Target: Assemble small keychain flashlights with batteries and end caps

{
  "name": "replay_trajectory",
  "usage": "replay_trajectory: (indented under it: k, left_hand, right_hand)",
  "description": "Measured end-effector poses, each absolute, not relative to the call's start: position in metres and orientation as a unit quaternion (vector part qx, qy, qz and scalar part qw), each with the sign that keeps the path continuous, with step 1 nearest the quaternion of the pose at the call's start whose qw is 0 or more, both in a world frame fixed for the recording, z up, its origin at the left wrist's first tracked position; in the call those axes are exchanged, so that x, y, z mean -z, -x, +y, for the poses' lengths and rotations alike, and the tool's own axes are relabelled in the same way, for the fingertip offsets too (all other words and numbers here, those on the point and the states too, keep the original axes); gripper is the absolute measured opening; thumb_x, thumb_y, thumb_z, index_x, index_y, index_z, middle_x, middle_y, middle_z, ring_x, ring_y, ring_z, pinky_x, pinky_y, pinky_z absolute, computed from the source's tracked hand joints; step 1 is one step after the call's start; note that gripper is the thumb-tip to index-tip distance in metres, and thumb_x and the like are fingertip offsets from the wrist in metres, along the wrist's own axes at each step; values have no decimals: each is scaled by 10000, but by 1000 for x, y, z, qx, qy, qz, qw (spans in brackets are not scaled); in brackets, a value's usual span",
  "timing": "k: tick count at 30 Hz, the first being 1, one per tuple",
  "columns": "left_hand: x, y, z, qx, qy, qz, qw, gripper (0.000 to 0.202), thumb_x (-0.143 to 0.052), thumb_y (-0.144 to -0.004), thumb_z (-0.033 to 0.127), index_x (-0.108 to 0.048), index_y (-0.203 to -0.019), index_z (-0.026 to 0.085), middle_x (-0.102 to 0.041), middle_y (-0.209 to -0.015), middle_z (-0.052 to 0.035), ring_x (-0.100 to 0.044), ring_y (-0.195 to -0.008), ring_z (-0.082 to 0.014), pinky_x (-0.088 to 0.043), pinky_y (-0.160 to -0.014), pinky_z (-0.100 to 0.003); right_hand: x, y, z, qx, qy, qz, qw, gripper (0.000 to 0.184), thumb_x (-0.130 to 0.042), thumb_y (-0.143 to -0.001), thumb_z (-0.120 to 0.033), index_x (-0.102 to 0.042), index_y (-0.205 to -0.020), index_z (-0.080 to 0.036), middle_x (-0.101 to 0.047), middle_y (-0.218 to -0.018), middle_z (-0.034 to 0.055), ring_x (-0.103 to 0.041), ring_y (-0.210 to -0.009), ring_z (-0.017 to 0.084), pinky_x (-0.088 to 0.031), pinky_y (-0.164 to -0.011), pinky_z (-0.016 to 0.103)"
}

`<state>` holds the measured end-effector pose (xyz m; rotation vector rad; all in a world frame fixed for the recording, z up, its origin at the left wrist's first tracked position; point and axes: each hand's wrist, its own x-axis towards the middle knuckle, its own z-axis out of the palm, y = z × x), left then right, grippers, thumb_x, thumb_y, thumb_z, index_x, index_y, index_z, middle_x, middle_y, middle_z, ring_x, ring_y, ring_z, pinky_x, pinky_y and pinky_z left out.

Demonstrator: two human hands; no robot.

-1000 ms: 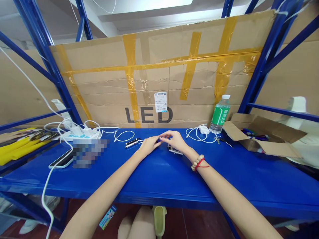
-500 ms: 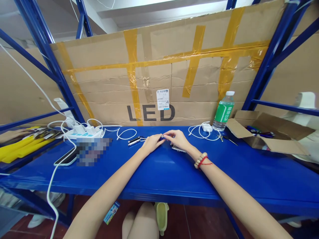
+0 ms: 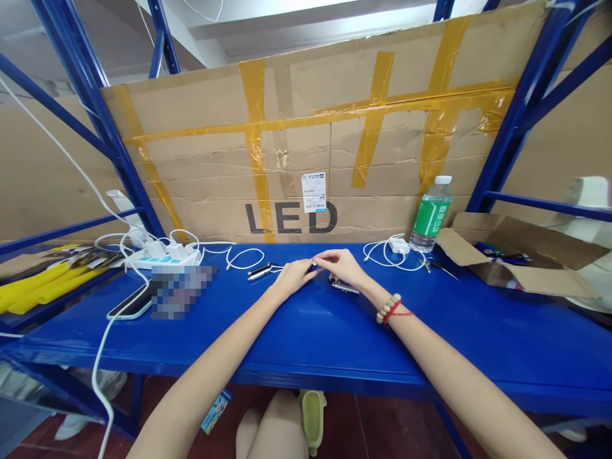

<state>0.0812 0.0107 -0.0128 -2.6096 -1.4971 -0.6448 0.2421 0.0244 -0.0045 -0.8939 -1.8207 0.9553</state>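
Blue metal fills the lower part of my head view: a flat, glossy tabletop (image 3: 306,344), with two bare hands meeting towards its far edge. Where their fingertips come together I make out a tiny pale object (image 3: 313,262), too small for me to name or read its shape. The right hand (image 3: 342,266), below which sits a bracelet of tan beads and red cord (image 3: 389,308), pinches it between thumb and finger. The left hand (image 3: 292,278) is curled right beside it; I can't tell whether its fingers grip too. Near the left hand lie slim black and silver rods (image 3: 259,273); beside the right, a slim silver metal piece (image 3: 346,289), partly covered, its end dark.
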Motion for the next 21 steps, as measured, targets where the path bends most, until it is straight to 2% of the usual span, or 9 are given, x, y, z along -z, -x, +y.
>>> replay_trajectory:
  k: [5,7,10,13,17,21]
  left_hand:
    - [12,-81,11,208,850,-483,30,263,-408,-889,369,-584,-982,197,-657,-904,-28,-613,-805,-173,-418,-610,-209]
    - [12,-82,10,209,849,-484,32,249,-411,-888,366,-582,-959,199,-657,-898,-25,-614,-800,-171,-416,-612,-208]
    - [11,-83,9,210,845,-491,40,267,-401,-887,392,-573,-866,188,-651,-821,-27,-616,-752,-179,-404,-582,-215]
    - [11,-84,7,210,842,-495,44,280,-379,-889,415,-547,-844,196,-643,-788,-19,-620,-736,-184,-400,-572,-221]
    - [11,-84,7,211,831,-512,43,249,-354,-897,403,-479,-1012,222,-637,-774,-8,-631,-737,-194,-418,-590,-236]
    - [12,-83,10,219,815,-536,28,281,-353,-898,378,-385,-1133,226,-626,-757,-3,-639,-738,-204,-435,-608,-254]
  right_hand:
    - [9,-242,27,-319,377,-752,436,242,-625,-714,-337,-697,-821,-133,-695,-749,60,-615,-613,127,-455,-431,160]
    - [9,-242,29,-307,395,-746,439,257,-623,-717,-329,-690,-875,-137,-697,-783,57,-613,-590,116,-462,-434,164]
    - [5,-248,34,-280,444,-721,453,317,-528,-792,-329,-643,-1018,-140,-692,-863,70,-625,-603,117,-473,-439,179]
    - [0,-260,38,-222,511,-691,461,321,-443,-836,-302,-629,-1043,-142,-684,-914,82,-642,-677,139,-503,-533,224]
    - [0,-276,39,-131,581,-678,430,226,-509,-776,-224,-676,-924,-188,-689,-919,53,-620,-889,204,-484,-743,309]
    - [5,-282,38,-87,591,-713,366,199,-544,-748,-175,-689,-876,-221,-697,-919,18,-613,-921,197,-466,-755,288]
